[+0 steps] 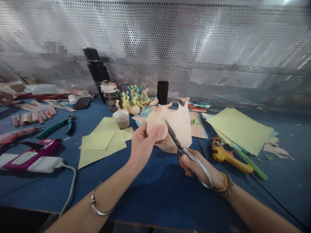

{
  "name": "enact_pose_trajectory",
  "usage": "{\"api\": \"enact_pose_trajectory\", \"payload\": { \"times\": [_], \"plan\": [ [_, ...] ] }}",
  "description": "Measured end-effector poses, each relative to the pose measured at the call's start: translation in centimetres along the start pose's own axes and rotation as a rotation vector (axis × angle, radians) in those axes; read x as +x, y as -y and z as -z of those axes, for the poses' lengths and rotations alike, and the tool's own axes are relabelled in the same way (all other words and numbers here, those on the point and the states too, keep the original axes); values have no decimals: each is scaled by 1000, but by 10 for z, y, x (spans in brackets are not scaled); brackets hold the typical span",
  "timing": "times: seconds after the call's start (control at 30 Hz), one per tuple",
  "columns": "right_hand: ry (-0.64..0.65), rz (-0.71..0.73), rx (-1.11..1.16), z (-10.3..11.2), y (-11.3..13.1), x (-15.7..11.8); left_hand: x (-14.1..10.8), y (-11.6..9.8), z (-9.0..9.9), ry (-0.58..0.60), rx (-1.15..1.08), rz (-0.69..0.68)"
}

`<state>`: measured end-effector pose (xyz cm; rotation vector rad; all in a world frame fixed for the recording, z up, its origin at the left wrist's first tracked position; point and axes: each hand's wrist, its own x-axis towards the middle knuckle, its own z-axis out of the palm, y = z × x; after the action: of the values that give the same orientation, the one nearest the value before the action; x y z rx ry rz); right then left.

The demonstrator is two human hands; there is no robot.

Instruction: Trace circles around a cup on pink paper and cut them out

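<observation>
Pinched in my left hand (143, 139) is a small rounded cream-coloured cutout (160, 129), thumb on top. My right hand (191, 161) grips a pair of metal scissors (177, 142), its blades pointing up and left, close to the cutout's right edge. Behind both hands lies a larger cream sheet (183, 121) with curved pieces cut from its top edge. Pale yellow-green paper sheets (102, 136) lie left of my left hand. A yellow hot glue gun (228, 158) rests right of my right hand.
A white tub (121, 118), a jar (110, 95) and yellow and blue paper flowers (133, 97) stand behind. Green pliers (54, 127) and a purple power strip (31, 155) with a white cable are at left. More green paper (243, 129) is at right. A perforated metal panel (194, 48) backs the table.
</observation>
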<state>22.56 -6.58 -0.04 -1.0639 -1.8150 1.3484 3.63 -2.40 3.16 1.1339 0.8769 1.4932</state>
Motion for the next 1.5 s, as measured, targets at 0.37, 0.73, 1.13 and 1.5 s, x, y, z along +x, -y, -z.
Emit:
{"api": "enact_pose_trajectory", "payload": {
  "times": [0.37,0.73,1.13,1.5],
  "plan": [
    [9,11,-18,1,2,1,1,-3,0,-31,17,64],
    [2,32,-51,3,3,0,0,1,1,-12,78,50],
    [-18,-27,-102,6,5,-2,2,-3,3,22,113,31],
    [-21,-7,-173,8,9,-3,4,-9,7,70,164,-2]
  ]
}}
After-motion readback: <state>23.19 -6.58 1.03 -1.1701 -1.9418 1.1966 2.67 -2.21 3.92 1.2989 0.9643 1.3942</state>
